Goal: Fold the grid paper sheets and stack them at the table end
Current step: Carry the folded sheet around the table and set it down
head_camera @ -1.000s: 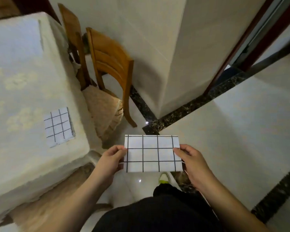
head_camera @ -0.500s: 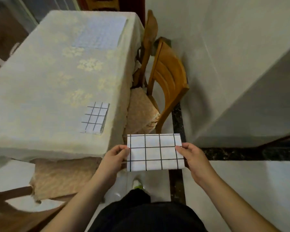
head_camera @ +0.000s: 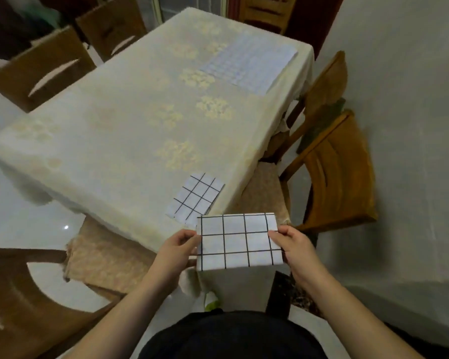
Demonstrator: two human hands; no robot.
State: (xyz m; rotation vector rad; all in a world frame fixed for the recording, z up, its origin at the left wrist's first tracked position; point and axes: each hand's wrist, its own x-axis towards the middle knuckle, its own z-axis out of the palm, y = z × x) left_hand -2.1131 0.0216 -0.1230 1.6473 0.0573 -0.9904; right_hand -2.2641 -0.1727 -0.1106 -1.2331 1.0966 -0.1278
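I hold a folded grid paper sheet in the air just off the table's near right corner. My left hand pinches its left edge and my right hand pinches its right edge. A second folded grid sheet lies flat on the cream tablecloth near that corner, just beyond the held sheet. At the far end of the table lies a large unfolded grid sheet.
Wooden chairs stand around the table: two on the right, one at the near left, two at the far left. A pale wall runs close along the right side. My dark-clothed legs fill the bottom of the view.
The view has swung left, from the floor and wall to the whole table. Both hands keep the same pinch on the folded sheet, which now sits next to the folded sheet on the table.
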